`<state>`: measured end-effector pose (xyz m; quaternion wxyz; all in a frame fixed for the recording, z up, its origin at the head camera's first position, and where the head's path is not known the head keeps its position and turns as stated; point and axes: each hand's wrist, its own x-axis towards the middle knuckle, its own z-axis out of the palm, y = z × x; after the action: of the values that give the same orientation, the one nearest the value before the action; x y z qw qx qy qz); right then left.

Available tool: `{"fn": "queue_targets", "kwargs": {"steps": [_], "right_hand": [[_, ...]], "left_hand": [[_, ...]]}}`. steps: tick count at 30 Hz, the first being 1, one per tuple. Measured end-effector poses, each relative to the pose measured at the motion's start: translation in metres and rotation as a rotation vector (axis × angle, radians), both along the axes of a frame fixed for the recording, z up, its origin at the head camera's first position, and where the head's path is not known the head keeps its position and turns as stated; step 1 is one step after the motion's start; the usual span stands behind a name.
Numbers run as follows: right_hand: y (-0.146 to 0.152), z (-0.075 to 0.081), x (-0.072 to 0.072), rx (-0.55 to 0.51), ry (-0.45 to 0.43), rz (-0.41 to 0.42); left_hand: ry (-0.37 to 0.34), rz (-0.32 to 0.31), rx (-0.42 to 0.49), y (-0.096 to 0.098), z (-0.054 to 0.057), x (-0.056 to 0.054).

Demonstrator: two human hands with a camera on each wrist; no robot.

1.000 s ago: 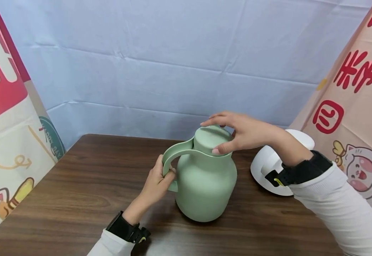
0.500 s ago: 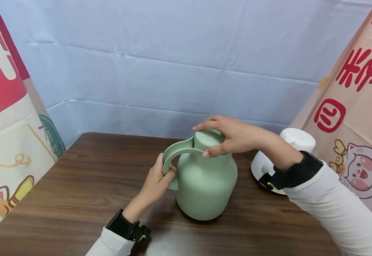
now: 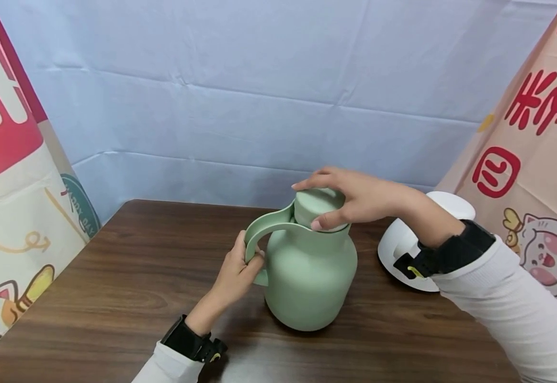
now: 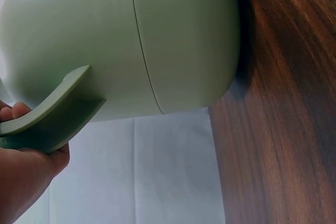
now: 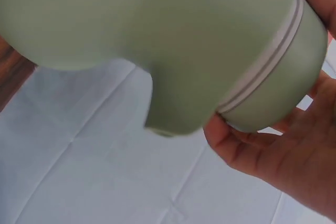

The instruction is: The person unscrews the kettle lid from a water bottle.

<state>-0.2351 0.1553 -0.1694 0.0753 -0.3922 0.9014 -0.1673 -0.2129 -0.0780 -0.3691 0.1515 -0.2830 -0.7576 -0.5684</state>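
Observation:
A pale green vacuum jug (image 3: pixel 309 287) stands upright on the table, its lower body filling much of the left wrist view. My left hand (image 3: pixel 234 267) grips its looped handle (image 3: pixel 273 218), fingers wrapped around the lower part. Over the jug's mouth, my right hand (image 3: pixel 357 196) holds the round green lid (image 3: pixel 317 203) by its sides, thumb at the front and fingers behind. In the right wrist view, a pale ringed band (image 5: pixel 262 69) shows between the lid and the neck, near the short spout (image 5: pixel 181 111). The palm side of the right hand stays hidden in the head view.
A white rounded object with a wide base (image 3: pixel 395 250) stands to the right, partly behind the right forearm. The dark wooden table (image 3: pixel 130 266) meets a pale blue cloth backdrop (image 3: pixel 201 106). Printed cloths (image 3: pixel 541 175) hang at both sides.
My right hand first shifts left over the lid, then back right and slightly up with it; the lid now sits a little higher at the mouth. The left hand keeps its hold.

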Motion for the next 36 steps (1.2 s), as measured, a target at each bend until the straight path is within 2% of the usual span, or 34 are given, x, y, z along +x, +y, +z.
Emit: {"fn": "queue_targets", "kwargs": {"steps": [7,13,18,24,29,36], "right_hand": [[0.007,0.01,0.003,-0.025,0.043,0.006],[0.01,0.013,0.005,-0.016,0.059,-0.012],[0.013,0.015,0.009,-0.003,0.087,0.004],[0.019,0.022,0.015,-0.079,0.088,0.001],[0.026,0.025,0.014,-0.126,0.086,-0.02],[0.033,0.028,0.019,-0.057,0.133,-0.063]], "left_hand": [[0.006,-0.006,0.009,0.001,-0.001,0.001],[0.001,0.001,0.008,0.001,0.001,0.002],[0.0,0.014,0.002,0.001,0.002,0.002],[-0.014,0.014,-0.005,0.001,0.002,0.001],[-0.026,0.009,0.002,0.0,0.002,0.002],[-0.036,0.011,0.006,0.0,0.003,0.003]]}}
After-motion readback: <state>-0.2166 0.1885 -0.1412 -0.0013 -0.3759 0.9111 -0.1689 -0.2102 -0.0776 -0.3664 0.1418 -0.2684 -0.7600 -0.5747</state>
